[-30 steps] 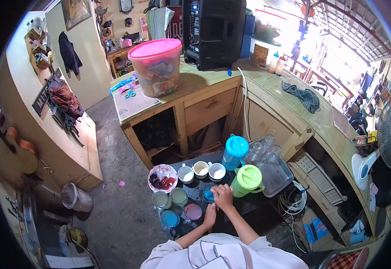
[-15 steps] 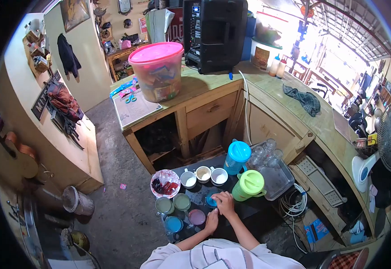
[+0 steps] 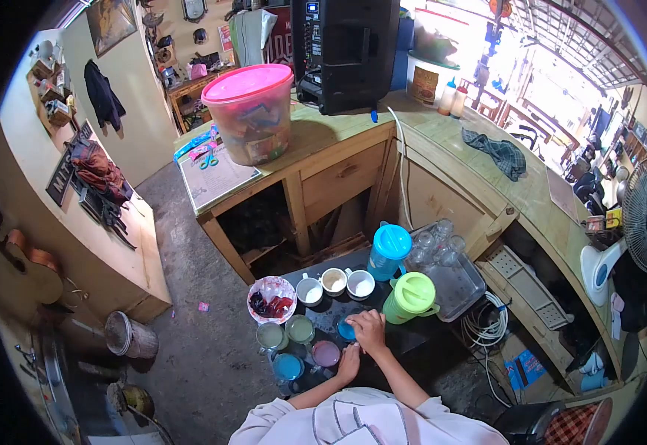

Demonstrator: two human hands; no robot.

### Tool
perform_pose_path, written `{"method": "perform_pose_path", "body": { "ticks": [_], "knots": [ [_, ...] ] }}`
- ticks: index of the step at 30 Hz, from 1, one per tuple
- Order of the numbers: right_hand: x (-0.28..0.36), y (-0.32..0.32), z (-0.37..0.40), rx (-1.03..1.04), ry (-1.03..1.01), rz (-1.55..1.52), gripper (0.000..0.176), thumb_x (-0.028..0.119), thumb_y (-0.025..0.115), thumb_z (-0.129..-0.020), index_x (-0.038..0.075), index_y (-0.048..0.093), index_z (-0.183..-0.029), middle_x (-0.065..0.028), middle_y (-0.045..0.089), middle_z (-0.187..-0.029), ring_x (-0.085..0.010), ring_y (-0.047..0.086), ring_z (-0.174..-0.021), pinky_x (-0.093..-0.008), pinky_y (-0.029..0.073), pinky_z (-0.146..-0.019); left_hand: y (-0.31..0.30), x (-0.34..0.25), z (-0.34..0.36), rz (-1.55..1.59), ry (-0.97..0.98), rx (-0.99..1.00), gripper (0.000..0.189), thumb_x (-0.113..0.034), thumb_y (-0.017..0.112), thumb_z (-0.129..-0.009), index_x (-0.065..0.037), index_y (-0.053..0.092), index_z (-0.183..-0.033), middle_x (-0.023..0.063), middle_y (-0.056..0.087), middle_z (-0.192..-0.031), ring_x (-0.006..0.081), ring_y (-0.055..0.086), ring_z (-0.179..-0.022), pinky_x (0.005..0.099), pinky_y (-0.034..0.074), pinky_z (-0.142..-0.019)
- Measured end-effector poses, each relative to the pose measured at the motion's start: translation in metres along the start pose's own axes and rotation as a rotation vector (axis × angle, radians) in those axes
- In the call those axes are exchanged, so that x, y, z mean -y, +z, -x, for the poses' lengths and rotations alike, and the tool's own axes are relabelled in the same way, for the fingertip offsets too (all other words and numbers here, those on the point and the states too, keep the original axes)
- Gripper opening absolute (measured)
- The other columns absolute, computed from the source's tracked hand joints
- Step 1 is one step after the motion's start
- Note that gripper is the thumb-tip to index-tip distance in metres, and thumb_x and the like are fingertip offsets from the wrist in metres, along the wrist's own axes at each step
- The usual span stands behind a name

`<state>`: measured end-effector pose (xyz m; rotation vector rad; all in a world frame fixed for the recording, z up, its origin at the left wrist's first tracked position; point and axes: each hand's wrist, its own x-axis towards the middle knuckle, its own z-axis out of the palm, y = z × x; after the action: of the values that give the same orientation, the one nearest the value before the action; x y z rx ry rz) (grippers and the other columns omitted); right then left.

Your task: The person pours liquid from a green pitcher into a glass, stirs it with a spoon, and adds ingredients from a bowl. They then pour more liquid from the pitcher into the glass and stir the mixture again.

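My right hand point(image 3: 369, 331) is at a small cup of blue liquid point(image 3: 346, 328), its fingers bent over the rim; what they pinch is too small to make out. Just below it my left hand point(image 3: 348, 363) rests by the cup of pink-purple liquid point(image 3: 326, 354), fingers close together. Left of them stand a cup of blue liquid point(image 3: 288, 367) and two cups of greenish liquid point(image 3: 300, 328). Behind is a row of white mugs point(image 3: 309, 291) with pale contents, beside a bowl point(image 3: 272, 300) of dark and red pieces.
A blue pitcher point(image 3: 390, 252) and a green pitcher point(image 3: 410, 298) stand right of my hands. Beyond them, a metal tray point(image 3: 460, 293) holds upturned glasses. The wooden counter point(image 3: 323, 141) behind carries a pink-lidded tub point(image 3: 251, 119) and a black speaker point(image 3: 353, 55).
The view has shifted slightly. Both hands remain around the same cups, with the right still at the small blue one.
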<state>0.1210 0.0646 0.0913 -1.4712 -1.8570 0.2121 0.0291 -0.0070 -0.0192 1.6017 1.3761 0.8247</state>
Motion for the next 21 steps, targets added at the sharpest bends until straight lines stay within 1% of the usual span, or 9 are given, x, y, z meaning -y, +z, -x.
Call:
{"method": "perform_pose_path", "body": {
  "ticks": [1,4,7,10,13,14,17,18,21],
  "knots": [
    [-0.001,0.001,0.000,0.026,-0.004,-0.019,0.006,0.021,0.062,-0.073,0.020,0.068,-0.073,0.0039,0.057,-0.069,-0.0175,0.049,-0.072,-0.0342,0.031,-0.069,0.000,0.002,0.001,-0.011,0.029,0.003,0.036,-0.026,0.021,-0.095,-0.002,0.048,-0.091,0.0208,0.048,-0.091,0.0362,0.044,-0.090,0.0456,0.032,-0.080],
    [0.006,-0.007,-0.004,0.009,0.015,0.155,0.006,0.019,0.061,-0.073,0.020,0.068,-0.073,0.0039,0.056,-0.069,-0.0179,0.049,-0.072,-0.0340,0.031,-0.070,-0.007,-0.002,-0.002,0.011,-0.081,0.110,0.036,-0.027,0.021,-0.095,-0.002,0.047,-0.092,0.0201,0.047,-0.091,0.0358,0.044,-0.089,0.0444,0.032,-0.081],
    [0.006,0.000,0.000,-0.003,0.040,0.071,0.007,0.019,0.061,-0.073,0.020,0.068,-0.073,0.0031,0.056,-0.069,-0.0181,0.049,-0.072,-0.0338,0.031,-0.070,-0.008,-0.001,0.000,-0.015,0.021,0.051,0.036,-0.027,0.021,-0.096,-0.002,0.047,-0.091,0.0191,0.047,-0.090,0.0350,0.044,-0.088,0.0433,0.032,-0.082],
    [0.003,0.001,0.001,0.047,-0.006,0.089,0.006,0.019,0.061,-0.073,0.019,0.067,-0.074,0.0020,0.056,-0.069,-0.0188,0.049,-0.072,-0.0343,0.031,-0.070,-0.007,-0.002,0.000,0.019,-0.043,0.048,0.036,-0.026,0.022,-0.096,-0.002,0.047,-0.090,0.0184,0.047,-0.090,0.0346,0.045,-0.087,0.0427,0.032,-0.083],
    [0.005,-0.004,-0.003,0.007,-0.010,0.132,0.006,0.021,0.061,-0.073,0.019,0.067,-0.075,0.0012,0.056,-0.068,-0.0190,0.050,-0.072,-0.0351,0.032,-0.069,-0.004,-0.008,0.000,0.057,-0.139,0.055,0.035,-0.026,0.023,-0.096,-0.002,0.048,-0.090,0.0179,0.047,-0.089,0.0343,0.046,-0.087,0.0426,0.033,-0.081],
    [0.003,-0.004,-0.004,0.000,-0.016,0.074,0.006,0.021,0.062,-0.073,0.018,0.066,-0.075,0.0007,0.056,-0.068,-0.0194,0.050,-0.073,-0.0357,0.032,-0.068,-0.004,-0.011,0.000,0.059,-0.171,0.019,0.034,-0.026,0.025,-0.096,-0.002,0.048,-0.091,0.0181,0.047,-0.089,0.0347,0.046,-0.085,0.0440,0.033,-0.078],
    [0.000,-0.006,-0.003,0.105,-0.047,-0.001,0.004,0.020,0.063,-0.072,0.018,0.066,-0.074,0.0008,0.055,-0.068,-0.0194,0.050,-0.073,-0.0355,0.033,-0.068,0.002,-0.016,0.000,0.004,-0.239,-0.041,0.034,-0.027,0.026,-0.095,-0.002,0.049,-0.090,0.0188,0.046,-0.087,0.0351,0.045,-0.084,0.0456,0.033,-0.076],
    [-0.001,-0.009,-0.006,0.089,-0.131,0.066,0.004,0.020,0.062,-0.073,0.018,0.066,-0.075,0.0010,0.054,-0.068,-0.0194,0.050,-0.073,-0.0353,0.032,-0.067,0.004,-0.018,0.000,-0.009,-0.221,-0.084,0.034,-0.026,0.026,-0.094,-0.003,0.049,-0.088,0.0188,0.046,-0.086,0.0351,0.046,-0.083,0.0457,0.033,-0.075],
    [-0.005,-0.011,-0.007,0.048,-0.181,0.107,0.005,0.020,0.062,-0.074,0.018,0.065,-0.075,0.0008,0.054,-0.068,-0.0194,0.050,-0.073,-0.0354,0.032,-0.067,0.014,-0.021,0.002,-0.043,-0.163,-0.217,0.034,-0.025,0.027,-0.093,-0.003,0.051,-0.081,0.0190,0.046,-0.084,0.0350,0.046,-0.081,0.0460,0.033,-0.073]
  ]
}}
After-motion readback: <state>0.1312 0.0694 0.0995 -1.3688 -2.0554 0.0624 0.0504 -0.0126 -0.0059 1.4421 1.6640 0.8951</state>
